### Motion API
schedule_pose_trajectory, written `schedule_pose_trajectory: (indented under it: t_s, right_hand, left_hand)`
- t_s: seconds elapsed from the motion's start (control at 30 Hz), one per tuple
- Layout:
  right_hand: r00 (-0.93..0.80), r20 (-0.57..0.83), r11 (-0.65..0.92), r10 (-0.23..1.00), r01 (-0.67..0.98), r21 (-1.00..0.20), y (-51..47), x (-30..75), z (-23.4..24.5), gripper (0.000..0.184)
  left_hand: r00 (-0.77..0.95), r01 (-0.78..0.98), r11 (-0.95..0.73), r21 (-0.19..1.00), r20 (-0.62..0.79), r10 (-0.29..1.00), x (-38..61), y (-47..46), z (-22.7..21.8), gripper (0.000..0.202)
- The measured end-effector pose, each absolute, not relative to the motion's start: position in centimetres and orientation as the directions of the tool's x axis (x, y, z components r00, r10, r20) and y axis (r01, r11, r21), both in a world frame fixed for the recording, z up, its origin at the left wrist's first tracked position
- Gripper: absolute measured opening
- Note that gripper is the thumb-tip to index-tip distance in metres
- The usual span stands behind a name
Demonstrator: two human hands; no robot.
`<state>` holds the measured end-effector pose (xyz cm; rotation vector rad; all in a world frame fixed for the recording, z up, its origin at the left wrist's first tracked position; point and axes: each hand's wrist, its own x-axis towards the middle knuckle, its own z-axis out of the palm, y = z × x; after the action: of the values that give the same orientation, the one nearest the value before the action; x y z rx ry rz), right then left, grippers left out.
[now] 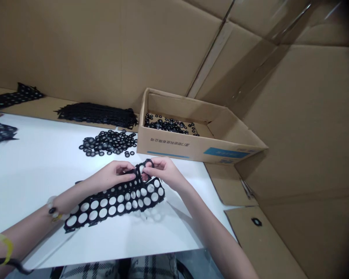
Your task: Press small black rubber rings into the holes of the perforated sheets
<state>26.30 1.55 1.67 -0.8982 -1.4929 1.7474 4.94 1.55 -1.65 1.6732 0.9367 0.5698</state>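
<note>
A black sheet with rows of round holes (116, 205) hangs in front of me just over the white table, its right part bent upward. My left hand (119, 174) pinches the raised edge between thumb and fingers. At the sheet's upper right corner, my right hand (159, 170) is closed on the black material, thumb and index finger beside a hole. Whether a loose ring is between those fingers I cannot make out. Beyond my hands lies a pile of small black rings (110, 142).
An open cardboard box (174, 143) holding more rings stands at the back right. Stacked black strips (97, 114) lie behind the pile. More perforated sheets (1, 133) are at the left. One black piece (256, 221) lies on cardboard at right. Tall cardboard walls (75, 50) surround the white table (31, 162).
</note>
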Motion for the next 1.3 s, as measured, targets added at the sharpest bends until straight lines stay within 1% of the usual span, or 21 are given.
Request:
schedule_pose_trajectory:
  t_s: [0.07,0.13,0.23,0.3,0.37,0.43,0.5,0.63,0.7,0.77,0.9,0.97,1.07,1.17,1.23,1.3]
  right_hand:
    - [-0.530,-0.063,-0.091,0.846,-0.027,-0.995,1.6,26.5,1.7,0.025]
    - [-0.489,-0.054,-0.036,0.871,0.046,-0.998,1.8,26.7,1.6,0.023]
    - [-0.380,0.012,0.121,0.925,0.265,-0.956,2.0,27.0,1.4,0.017]
    - [-0.349,0.071,0.204,0.934,0.360,-0.910,2.1,27.0,1.2,0.015]
    - [-0.380,0.080,0.227,0.921,0.361,-0.905,2.1,26.8,1.1,0.020]
    - [-0.412,0.059,0.210,0.909,0.332,-0.920,2.1,26.7,1.0,0.018]
    - [-0.426,0.035,0.178,0.904,0.302,-0.937,2.1,26.5,0.8,0.015]
    - [-0.469,-0.036,0.085,0.883,0.234,-0.968,2.0,26.5,0.6,0.020]
    - [-0.493,-0.064,0.064,0.867,0.238,-0.969,2.0,26.6,0.7,0.020]
    - [-0.505,-0.080,0.061,0.859,0.257,-0.965,1.9,26.6,0.9,0.018]
    - [-0.469,-0.058,0.104,0.882,0.312,-0.944,1.7,26.3,1.0,0.011]
    - [-0.439,-0.049,0.114,0.897,0.336,-0.935,1.5,26.0,0.7,0.010]
    - [-0.421,-0.050,0.114,0.906,0.357,-0.927,1.4,25.6,-0.1,0.011]
    - [-0.405,-0.023,0.147,0.914,0.384,-0.912,1.6,25.4,-0.7,0.010]
    - [-0.408,0.029,0.207,0.912,0.398,-0.894,1.8,25.5,-0.7,0.009]
    - [-0.415,0.149,0.321,0.897,0.383,-0.866,1.8,25.7,-0.3,0.009]
  left_hand:
    - [0.566,0.249,-0.064,0.966,-0.092,0.820,5.0,1.5,-1.4,0.027]
    - [0.545,0.235,-0.049,0.971,-0.090,0.833,5.0,1.4,-1.0,0.026]
    - [0.489,0.244,-0.053,0.968,-0.076,0.869,5.0,1.4,-0.5,0.025]
    - [0.466,0.247,-0.064,0.967,-0.061,0.883,5.0,1.3,-0.4,0.025]
    - [0.478,0.242,-0.077,0.967,-0.049,0.877,5.1,1.2,-0.4,0.025]
    - [0.506,0.236,-0.093,0.967,-0.041,0.861,5.1,1.1,-0.4,0.024]
    - [0.525,0.244,-0.114,0.963,-0.033,0.850,5.2,0.8,-0.3,0.023]
    - [0.511,0.293,-0.174,0.940,0.000,0.859,5.4,0.5,-0.3,0.023]
    - [0.500,0.307,-0.219,0.926,0.039,0.865,5.4,0.5,-0.3,0.024]
    - [0.504,0.317,-0.237,0.918,0.049,0.862,5.5,0.5,-0.4,0.024]
    - [0.497,0.350,-0.182,0.919,-0.017,0.868,5.7,0.4,-0.3,0.027]
    - [0.477,0.350,-0.153,0.924,-0.035,0.878,5.8,0.3,-0.3,0.027]
    - [0.470,0.303,-0.100,0.948,-0.058,0.881,5.9,0.2,-0.5,0.027]
    - [0.512,0.235,-0.024,0.972,-0.103,0.853,5.8,0.3,-0.7,0.028]
    - [0.523,0.203,0.041,0.978,-0.144,0.840,5.8,0.4,-0.8,0.028]
    - [0.494,0.187,0.091,0.978,-0.173,0.852,5.7,0.4,-0.7,0.028]
